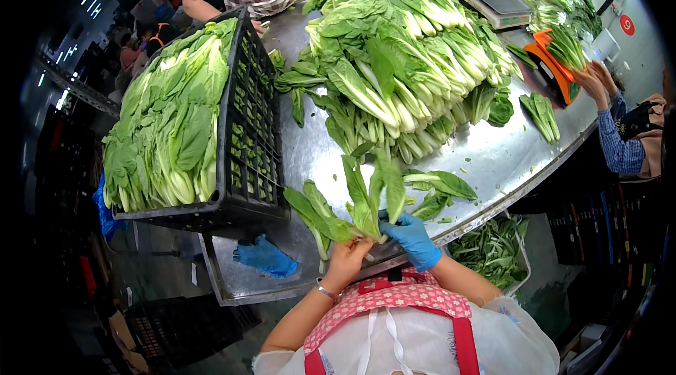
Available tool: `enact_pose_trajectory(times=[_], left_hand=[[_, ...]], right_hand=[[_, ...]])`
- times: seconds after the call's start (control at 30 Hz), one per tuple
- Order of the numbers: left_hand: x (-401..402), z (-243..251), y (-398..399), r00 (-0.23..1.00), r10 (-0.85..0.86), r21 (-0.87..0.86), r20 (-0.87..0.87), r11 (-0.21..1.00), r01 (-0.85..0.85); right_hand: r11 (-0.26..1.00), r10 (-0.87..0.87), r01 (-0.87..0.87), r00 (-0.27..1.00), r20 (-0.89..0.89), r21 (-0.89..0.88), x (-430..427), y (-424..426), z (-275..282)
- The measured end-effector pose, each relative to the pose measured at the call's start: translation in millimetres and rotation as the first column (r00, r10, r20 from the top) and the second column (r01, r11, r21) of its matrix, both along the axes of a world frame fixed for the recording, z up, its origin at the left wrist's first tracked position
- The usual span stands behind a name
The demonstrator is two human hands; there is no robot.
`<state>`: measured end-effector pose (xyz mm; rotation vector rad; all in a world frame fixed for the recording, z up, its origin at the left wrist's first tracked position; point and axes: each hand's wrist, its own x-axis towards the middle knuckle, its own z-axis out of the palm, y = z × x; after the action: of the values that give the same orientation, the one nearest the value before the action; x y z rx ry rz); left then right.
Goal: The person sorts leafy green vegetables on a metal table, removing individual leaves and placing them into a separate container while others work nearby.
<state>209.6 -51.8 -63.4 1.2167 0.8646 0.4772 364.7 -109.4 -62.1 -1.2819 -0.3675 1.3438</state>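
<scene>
My bare left hand [346, 261], with a metal bangle on the wrist, pinches the base of a leafy green plant [363, 214] at the table's near edge. On its other side my right hand [414, 240], in a blue glove, grips the same plant low on its stalks; its upper leaves are blurred. Loose leaves [317, 211] lie against my left hand. More cut leaves [438, 185] rest just beyond my right hand. Past them rises a large heap of pale-stalked leafy greens [401, 58] on the metal table [475, 156].
A black plastic crate [253, 127] packed with greens stands left. A blue glove [265, 257] lies near the corner. Below the right edge is a bin of leaves [494, 248]. Scales [496, 2] and an orange scale [554, 71] stand at the far right. Several people work around the table.
</scene>
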Motion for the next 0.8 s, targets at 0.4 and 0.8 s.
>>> enact_pose_trajectory(times=[0.4, 0.8], left_hand=[[6.2, 7.3, -0.4, 0.997, -0.068, 0.210, 0.035, 0.976, 0.059], [-12.3, 13.4, -12.9, 0.996, -0.012, 0.259, -0.094, 0.965, 0.036]], right_hand=[[0.989, 0.136, -0.138, 0.990, 0.040, 0.055, -6.9, 1.9, -9.3], [0.899, -0.258, 0.404, 0.799, -0.542, 0.168, 13.3, -2.3, -6.2]])
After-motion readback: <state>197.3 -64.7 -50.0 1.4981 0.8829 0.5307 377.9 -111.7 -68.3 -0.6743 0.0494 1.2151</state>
